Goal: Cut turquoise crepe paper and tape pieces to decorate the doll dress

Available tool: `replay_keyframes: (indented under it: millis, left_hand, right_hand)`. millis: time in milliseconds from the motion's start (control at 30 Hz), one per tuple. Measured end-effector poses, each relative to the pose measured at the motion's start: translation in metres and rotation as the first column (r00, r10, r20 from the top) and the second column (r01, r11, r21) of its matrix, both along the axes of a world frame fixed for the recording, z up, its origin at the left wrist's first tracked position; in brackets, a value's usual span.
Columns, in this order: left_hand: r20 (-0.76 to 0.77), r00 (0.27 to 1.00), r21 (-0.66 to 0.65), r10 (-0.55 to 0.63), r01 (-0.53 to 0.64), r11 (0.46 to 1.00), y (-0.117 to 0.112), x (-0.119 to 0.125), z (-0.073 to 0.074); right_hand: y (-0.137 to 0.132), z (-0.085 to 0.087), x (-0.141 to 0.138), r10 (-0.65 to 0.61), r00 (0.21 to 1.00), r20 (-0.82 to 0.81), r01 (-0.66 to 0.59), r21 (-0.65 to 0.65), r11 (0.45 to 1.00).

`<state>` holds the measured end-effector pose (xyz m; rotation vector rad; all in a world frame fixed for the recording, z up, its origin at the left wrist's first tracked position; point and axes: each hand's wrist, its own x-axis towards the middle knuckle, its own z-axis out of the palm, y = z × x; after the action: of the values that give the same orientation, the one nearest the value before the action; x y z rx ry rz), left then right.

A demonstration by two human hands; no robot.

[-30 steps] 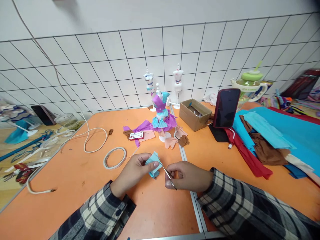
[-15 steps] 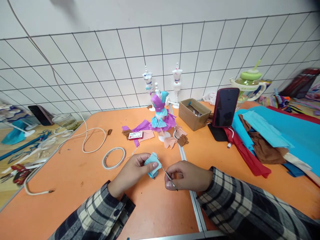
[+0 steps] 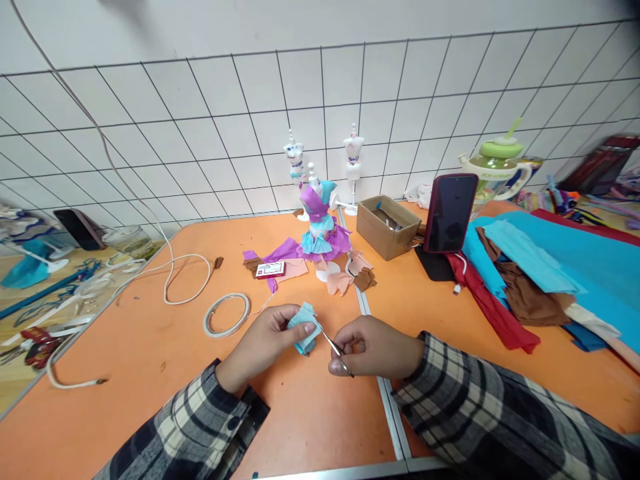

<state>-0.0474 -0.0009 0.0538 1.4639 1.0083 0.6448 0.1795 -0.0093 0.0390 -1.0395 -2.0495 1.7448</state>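
Pinched between the thumb and fingers of my left hand [image 3: 273,337] is a small folded piece of light blue crepe paper [image 3: 304,327]. My right hand [image 3: 367,347] grips small metal scissors [image 3: 336,349], their tips at the right edge of the blue piece. Behind my hands stands a mini dress form [image 3: 320,227] wrapped in purple and blue paper, on a white base. Peach scraps [image 3: 340,283] and a brown scrap [image 3: 365,279] lie around its foot.
A tape roll [image 3: 227,315] lies left of my hands, near a white cable [image 3: 190,303]. Farther back are a cardboard box [image 3: 389,230], a propped phone [image 3: 451,213] and two more dress forms [image 3: 353,160]. Coloured paper sheets [image 3: 575,267] cover the right side.
The scissors have turned slightly, so more of their blades and a handle loop show. Both hands stay in nearly the same place, with the blue piece still held.
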Motion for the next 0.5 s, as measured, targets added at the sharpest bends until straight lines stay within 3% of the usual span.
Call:
replay_keyframes:
  millis: [500]
  left_hand:
    - [-0.006, 0.999, -0.038, 0.034, -0.034, 0.999, -0.0008, 0.0014, 0.0039]
  right_hand:
    - [0.0004, 0.0056, -0.0008, -0.064, 0.997, 0.051, 0.063, 0.028, 0.998]
